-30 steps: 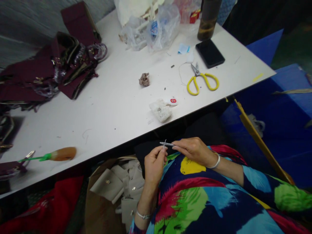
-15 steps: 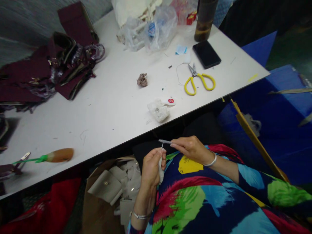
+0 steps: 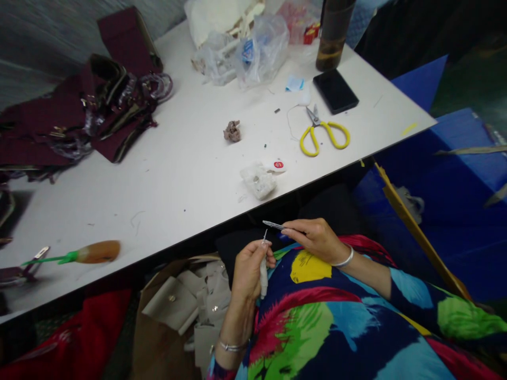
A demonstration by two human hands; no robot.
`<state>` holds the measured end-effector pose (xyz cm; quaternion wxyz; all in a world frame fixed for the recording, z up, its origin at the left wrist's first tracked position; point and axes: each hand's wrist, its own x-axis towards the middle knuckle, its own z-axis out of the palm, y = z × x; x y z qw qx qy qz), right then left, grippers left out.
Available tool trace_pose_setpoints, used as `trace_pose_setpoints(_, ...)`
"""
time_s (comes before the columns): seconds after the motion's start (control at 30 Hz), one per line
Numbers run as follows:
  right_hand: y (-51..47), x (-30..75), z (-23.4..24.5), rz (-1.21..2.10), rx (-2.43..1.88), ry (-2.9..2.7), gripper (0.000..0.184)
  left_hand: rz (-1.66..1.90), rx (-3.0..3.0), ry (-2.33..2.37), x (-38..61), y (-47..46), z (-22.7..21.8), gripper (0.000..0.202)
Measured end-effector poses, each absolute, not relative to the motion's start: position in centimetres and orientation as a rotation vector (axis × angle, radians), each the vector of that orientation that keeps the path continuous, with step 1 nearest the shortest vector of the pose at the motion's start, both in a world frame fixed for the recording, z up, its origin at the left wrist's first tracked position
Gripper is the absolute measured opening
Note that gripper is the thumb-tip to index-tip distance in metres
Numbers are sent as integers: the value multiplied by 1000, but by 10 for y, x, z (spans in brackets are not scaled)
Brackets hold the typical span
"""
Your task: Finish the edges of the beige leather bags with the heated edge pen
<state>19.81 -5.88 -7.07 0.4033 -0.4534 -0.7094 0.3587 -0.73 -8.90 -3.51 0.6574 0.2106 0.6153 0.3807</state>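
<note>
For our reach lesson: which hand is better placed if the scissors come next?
Probably the right hand: it is nearer the scissors, though holding a slim tool; the left hand holds a white item.

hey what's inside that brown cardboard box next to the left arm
The cardboard box holds a jumble of pale pieces, some with small round metal fasteners. Whatever lies beneath the top pieces is covered, and the left forearm hides part of the right side.

Slvr tool (image 3: 273, 225), wht pc (image 3: 263, 277), ylw-hndld scissors (image 3: 316, 121), maroon bags (image 3: 51, 119), multicol. print clothes (image 3: 304, 327).
</note>
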Motion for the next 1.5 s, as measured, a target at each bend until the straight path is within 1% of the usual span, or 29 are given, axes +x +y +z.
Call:
trace_pose_setpoints(0.13, -61, 197, -70, 850, -1086, -1965, 22, 837, 594, 1468, -9, -89, -39, 37)
trace_pose_setpoints(0.3, -60, 198, -70, 774, -1108, -2140, 25, 859, 680, 1430, -4, -93, -31, 30)
trace_pose_setpoints(0.43, -57, 200, -70, 797, -1279, -1926, 24, 853, 642, 1354, -2, -95, -23, 32)
trace_pose_setpoints(0.6, -59, 192, -56, 902, -1212, -1768, 20, 925, 635, 1471, -8, -85, -30, 33)
trace_pose_setpoints(0.67, -60, 189, -53, 928, -1180, -1817, 20, 846, 789, 1571, -11, -84, -31, 29)
trace_pose_setpoints(0.73, -60, 189, -55, 962, -1152, -1891, 20, 787, 1075, 1697, -13, -88, -29, 26)
trace_pose_setpoints(0.8, -59, 193, -61, 954, -1203, -1914, 21, 809, 1369, 1780, -14, -94, -24, 22)
trace_pose_setpoints(0.87, -58, 198, -68, 941, -1296, -1865, 22, 888, 1480, 1805, -13, -100, -19, 19)
trace_pose_setpoints(0.93, -57, 202, -71, 964, -1332, -1791, 21, 940, 1409, 1809, -12, -103, -16, 16)
trace_pose_setpoints(1.03, -58, 203, -67, 997, -1297, -1713, 18, 948, 1149, 1729, -11, -99, -15, 14)
trace_pose_setpoints(1.2, -61, 197, -57, 916, -1155, -1735, 19, 805, 579, 1310, -14, -82, -14, 32)
trace_pose_setpoints(1.33, -62, 195, -59, 859, -1034, -1958, 21, 805, 587, 1311, -16, -81, -8, 34)
trace_pose_setpoints(1.4, -61, 196, -62, 834, -1113, -1978, 21, 811, 626, 1327, -16, -84, -5, 33)
trace_pose_setpoints(1.5, -59, 198, -61, 811, -1228, -1827, 20, 808, 548, 1275, -17, -86, -5, 31)
